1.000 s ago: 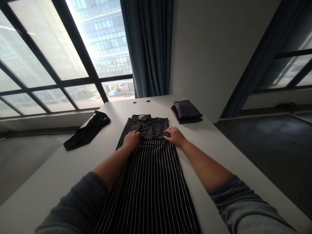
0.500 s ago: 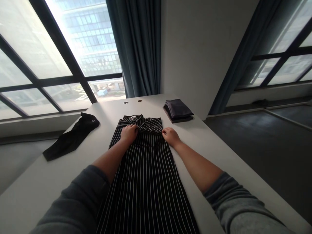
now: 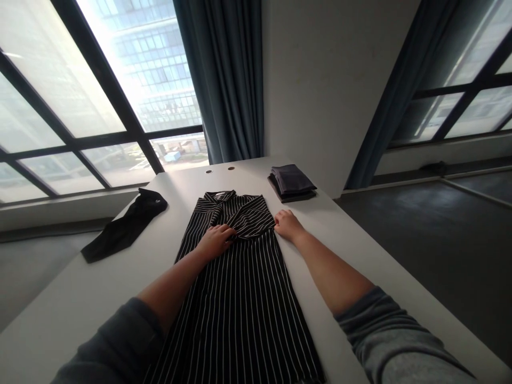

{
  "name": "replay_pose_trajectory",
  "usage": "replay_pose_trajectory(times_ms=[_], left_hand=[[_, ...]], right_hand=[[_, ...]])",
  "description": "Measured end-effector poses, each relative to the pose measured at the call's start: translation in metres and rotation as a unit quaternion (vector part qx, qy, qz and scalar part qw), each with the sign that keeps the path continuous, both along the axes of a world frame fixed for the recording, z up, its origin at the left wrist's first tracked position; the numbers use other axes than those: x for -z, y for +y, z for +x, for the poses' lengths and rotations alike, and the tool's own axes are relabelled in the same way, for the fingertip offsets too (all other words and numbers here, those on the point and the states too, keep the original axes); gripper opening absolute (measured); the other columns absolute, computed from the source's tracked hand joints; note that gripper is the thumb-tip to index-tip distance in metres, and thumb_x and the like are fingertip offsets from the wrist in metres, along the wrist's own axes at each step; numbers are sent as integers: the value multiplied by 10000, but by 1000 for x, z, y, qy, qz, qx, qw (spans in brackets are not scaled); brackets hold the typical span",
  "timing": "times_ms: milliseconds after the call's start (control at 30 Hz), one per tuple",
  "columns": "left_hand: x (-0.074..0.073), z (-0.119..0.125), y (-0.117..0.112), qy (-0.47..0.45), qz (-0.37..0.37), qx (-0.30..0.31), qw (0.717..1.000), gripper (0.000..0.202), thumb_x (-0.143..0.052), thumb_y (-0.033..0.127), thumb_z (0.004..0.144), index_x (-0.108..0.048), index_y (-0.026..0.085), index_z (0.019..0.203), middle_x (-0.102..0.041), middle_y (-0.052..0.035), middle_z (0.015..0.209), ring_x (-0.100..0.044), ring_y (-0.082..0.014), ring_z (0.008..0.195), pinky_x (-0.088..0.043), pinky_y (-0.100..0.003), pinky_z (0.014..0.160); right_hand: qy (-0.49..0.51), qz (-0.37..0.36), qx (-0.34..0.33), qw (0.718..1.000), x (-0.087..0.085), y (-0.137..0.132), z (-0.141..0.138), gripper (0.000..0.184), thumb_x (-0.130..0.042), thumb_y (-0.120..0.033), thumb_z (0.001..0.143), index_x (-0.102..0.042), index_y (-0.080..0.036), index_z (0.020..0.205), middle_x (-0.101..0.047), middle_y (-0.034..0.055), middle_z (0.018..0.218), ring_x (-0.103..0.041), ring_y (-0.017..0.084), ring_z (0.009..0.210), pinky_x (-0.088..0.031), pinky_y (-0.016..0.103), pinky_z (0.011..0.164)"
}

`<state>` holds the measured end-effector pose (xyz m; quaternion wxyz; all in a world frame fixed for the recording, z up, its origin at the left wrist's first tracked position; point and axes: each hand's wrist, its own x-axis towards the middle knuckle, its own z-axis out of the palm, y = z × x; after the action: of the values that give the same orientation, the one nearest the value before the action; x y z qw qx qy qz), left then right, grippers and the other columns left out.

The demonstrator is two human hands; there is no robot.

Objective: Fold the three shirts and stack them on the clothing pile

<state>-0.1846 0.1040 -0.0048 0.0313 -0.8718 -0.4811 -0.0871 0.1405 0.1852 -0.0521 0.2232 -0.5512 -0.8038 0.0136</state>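
A long black shirt (image 3: 248, 298) with white stripes and a collar lies lengthwise on the white table, collar at the far end. One sleeve is folded across its upper front. My left hand (image 3: 216, 242) rests on the middle of the shirt, fingers closed on the lower edge of that folded sleeve. At the shirt's right edge, my right hand (image 3: 288, 225) pinches the fold of the sleeve between its fingers. The exact fingertip grip of the left hand is partly hidden by the hand itself.
A stack of dark folded cloths (image 3: 293, 181) sits at the table's far right. Toward the left edge lies a black garment (image 3: 126, 226). The white table (image 3: 348, 266) has two round holes near its far end, in front of a blue curtain (image 3: 234, 80) and windows.
My left hand has drawn the folded sleeve nearer to me, so it spreads lower across the shirt. My right hand has shifted slightly right. The camera view has moved a little.
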Motion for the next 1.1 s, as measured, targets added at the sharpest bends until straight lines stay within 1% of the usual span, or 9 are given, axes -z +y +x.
replay_pose_trajectory(times_ms=[100, 200, 233, 300, 400, 533, 733, 967, 1100], left_hand=[[14, -5, -2, -9, -4, -41, 999, 364, -684, 277, 924, -647, 285, 1286, -644, -69, 1312, -633, -277, 1186, -499, -427, 1008], [19, -5, -1, 4, -10, -31, 999, 257, -651, 260, 949, -684, 274, 1203, -664, -65, 1293, -624, -273, 1197, -490, -431, 1007], [19, -5, -1, 11, -5, -26, 1000, 223, -635, 246, 958, -693, 270, 1172, -677, -63, 1272, -624, -271, 1196, -484, -434, 1008], [18, -3, -1, 22, 12, -25, 999, 194, -612, 223, 969, -698, 262, 1138, -699, -60, 1222, -633, -266, 1174, -474, -439, 1002], [14, -2, -1, 30, 40, -31, 998, 186, -583, 213, 984, -689, 248, 1132, -716, -62, 1179, -652, -264, 1122, -471, -445, 984], [13, -6, -1, 13, 62, -37, 997, 182, -545, 230, 1012, -678, 235, 1136, -718, -71, 1191, -652, -263, 1116, -476, -438, 973], [19, -11, -4, -8, 6, 39, 999, 217, -563, 194, 990, -673, 242, 1171, -705, -60, 1267, -633, -250, 1200, -475, -421, 1018], [8, 6, -13, -17, -25, 40, 999, 214, -545, 251, 1006, -700, 251, 1153, -715, -63, 1212, -650, -242, 1155, -475, -421, 1037], [5, 8, -17, -34, -41, 57, 997, 241, -558, 284, 1000, -709, 260, 1186, -682, -64, 1320, -624, -256, 1238, -464, -446, 1098]], right_hand=[[-4, -1, 2, 1000, -3, 0, -3, 203, -596, -82, 787, -742, -160, 905, -690, 143, 1086, -553, 296, 1097, -430, 372, 1015], [-12, -11, -50, 999, -8, -4, -9, 398, -589, -72, 781, -736, -188, 1132, -673, 116, 1217, -549, 277, 1149, -434, 367, 1028], [-18, -19, -71, 997, -9, -6, -11, 418, -594, -83, 789, -732, -208, 1163, -671, 102, 1238, -551, 274, 1160, -440, 369, 1023], [-33, -38, -94, 994, -10, -8, -13, 352, -603, -118, 818, -751, -232, 1116, -686, 85, 1218, -561, 276, 1158, -453, 377, 999], [-33, -45, -97, 994, -10, -6, -11, 246, -602, -133, 845, -770, -222, 1001, -722, 77, 1131, -593, 268, 1099, -463, 370, 977], [-10, -26, -119, 992, -9, 1, -5, 258, -598, -82, 810, -769, -198, 965, -743, 69, 1061, -618, 240, 1039, -459, 339, 990], [-20, -57, -144, 988, -11, 3, 1, 277, -590, -42, 754, -760, -199, 906, -743, 58, 1028, -639, 214, 997, -462, 290, 924], [-30, -57, -116, 991, -12, 5, 7, 292, -552, -16, 723, -740, -203, 844, -731, 48, 952, -634, 210, 942, -456, 278, 873], [-31, -55, -118, 991, -13, 9, 13, 342, -534, 21, 701, -756, -196, 845, -739, 59, 969, -628, 219, 987, -454, 283, 921]])
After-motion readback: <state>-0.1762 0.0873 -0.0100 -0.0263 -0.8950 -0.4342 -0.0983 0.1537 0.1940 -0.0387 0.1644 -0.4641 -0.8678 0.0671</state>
